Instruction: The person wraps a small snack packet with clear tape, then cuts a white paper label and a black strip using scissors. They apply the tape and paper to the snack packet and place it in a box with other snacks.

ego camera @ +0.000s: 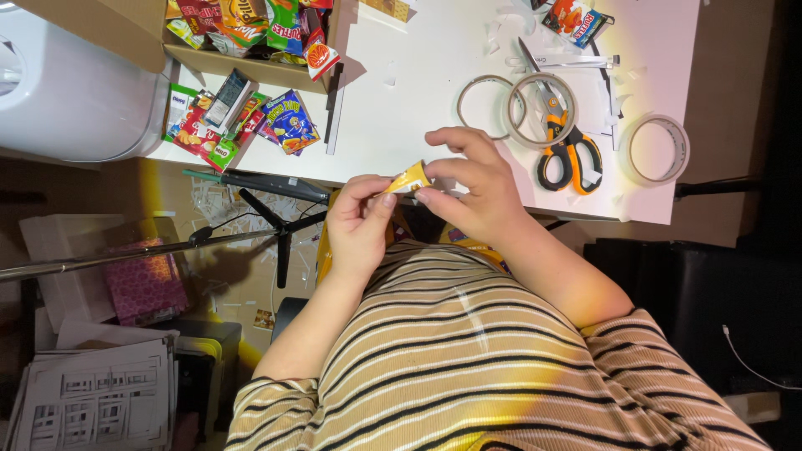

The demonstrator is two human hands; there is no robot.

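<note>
Yellow packet (409, 179) pinched by both hands, left (361, 219) and right (472, 188) | white surface (418, 100) beyond | orange scissors (558, 125) far right.

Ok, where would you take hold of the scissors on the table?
Probably the scissors by their orange-and-black handle loops, coming from the person's side. The loops face the person and lie free, while a tape ring sits over the blades.

Orange-handled scissors (558, 134) lie on the white table (418, 108) among three tape rolls (541, 110). Snack packets (242, 121) are scattered beside a cardboard box (242, 58). Tripod (276, 219) below.
</note>
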